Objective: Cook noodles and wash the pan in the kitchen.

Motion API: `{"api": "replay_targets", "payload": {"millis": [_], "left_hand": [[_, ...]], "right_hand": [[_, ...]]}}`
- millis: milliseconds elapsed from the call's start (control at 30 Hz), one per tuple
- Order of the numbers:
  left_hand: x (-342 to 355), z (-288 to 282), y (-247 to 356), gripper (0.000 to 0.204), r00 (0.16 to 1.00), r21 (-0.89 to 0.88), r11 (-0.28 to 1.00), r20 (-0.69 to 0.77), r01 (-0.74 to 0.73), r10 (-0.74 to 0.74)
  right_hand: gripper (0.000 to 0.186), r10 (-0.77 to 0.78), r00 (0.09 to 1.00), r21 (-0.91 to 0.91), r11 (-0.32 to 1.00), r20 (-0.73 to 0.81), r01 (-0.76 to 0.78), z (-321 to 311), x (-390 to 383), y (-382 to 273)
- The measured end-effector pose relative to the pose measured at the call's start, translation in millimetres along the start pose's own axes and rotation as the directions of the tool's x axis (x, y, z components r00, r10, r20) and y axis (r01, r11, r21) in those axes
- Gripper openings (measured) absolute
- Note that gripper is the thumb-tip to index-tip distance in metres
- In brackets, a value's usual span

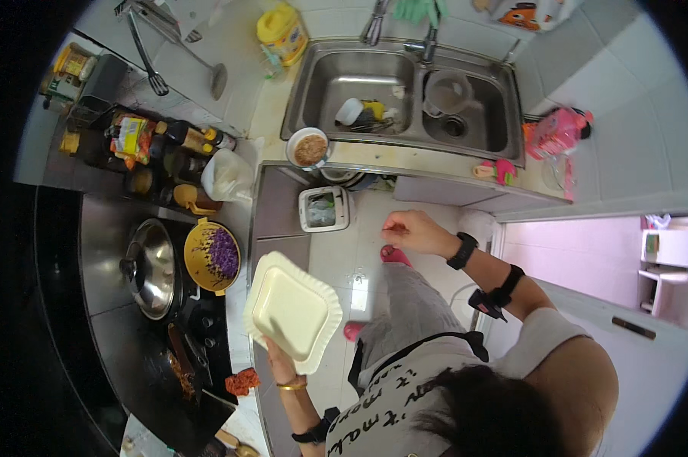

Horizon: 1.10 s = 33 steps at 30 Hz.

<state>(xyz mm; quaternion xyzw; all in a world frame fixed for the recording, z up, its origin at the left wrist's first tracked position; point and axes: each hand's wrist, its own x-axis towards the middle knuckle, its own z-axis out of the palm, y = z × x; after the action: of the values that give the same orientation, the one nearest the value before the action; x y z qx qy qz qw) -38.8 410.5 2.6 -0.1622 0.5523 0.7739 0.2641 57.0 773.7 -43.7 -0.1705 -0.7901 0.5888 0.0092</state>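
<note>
My left hand [280,364] grips the lower edge of a cream-coloured, square dish [292,306] with a scalloped rim. The dish is tilted, and its inside faces up with nothing in it. It hangs over the edge of the left counter, near a yellow colander [188,263] of shredded purple cabbage. My right hand [411,231] is up over the floor, in front of the sink and apart from the dish. Its fingers are curled together, and anything between them is hidden.
A lidded pot [152,268] and a wok [178,373] with food stand on the stove at left. Ahead lies a double sink [350,64]. A bowl of brown food [310,148] sits at its counter's edge, above a small bin [324,210]. Bottles crowd the back left.
</note>
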Motion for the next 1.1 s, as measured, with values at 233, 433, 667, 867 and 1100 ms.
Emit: {"api": "replay_targets", "payload": {"millis": [233,433,667,867,1100], "left_hand": [[13.9,40.8,15.5,0.059,0.999,0.046,0.998,0.012,-0.032,0.031],[-5.8,34.2,20.7,0.059,0.993,0.074,0.993,-0.075,-0.089,0.094],[-29.9,3.1,0.4,0.057,0.969,-0.025,0.986,-0.19,-0.166,0.159],[-57.3,-1.8,-1.0,0.055,0.928,-0.083,0.959,-0.287,-0.272,0.238],[-50.7,16.8,-0.4,0.057,0.893,-0.136,0.936,-0.37,-0.324,0.255]], "right_hand": [[0.022,0.057,0.983,0.235,0.967,0.176,-0.098,-6.5,16.2,-11.0],[0.022,0.054,0.944,0.272,0.951,0.325,-0.148,2.9,47.2,-49.7],[0.02,-0.053,0.895,0.172,0.985,0.442,-0.027,20.6,83.8,-51.9],[0.018,-0.063,0.834,0.16,0.987,0.548,-0.031,33.2,95.0,-67.7],[0.022,-0.291,0.828,0.338,0.932,0.48,0.131,-5.5,195.0,-100.8]]}}
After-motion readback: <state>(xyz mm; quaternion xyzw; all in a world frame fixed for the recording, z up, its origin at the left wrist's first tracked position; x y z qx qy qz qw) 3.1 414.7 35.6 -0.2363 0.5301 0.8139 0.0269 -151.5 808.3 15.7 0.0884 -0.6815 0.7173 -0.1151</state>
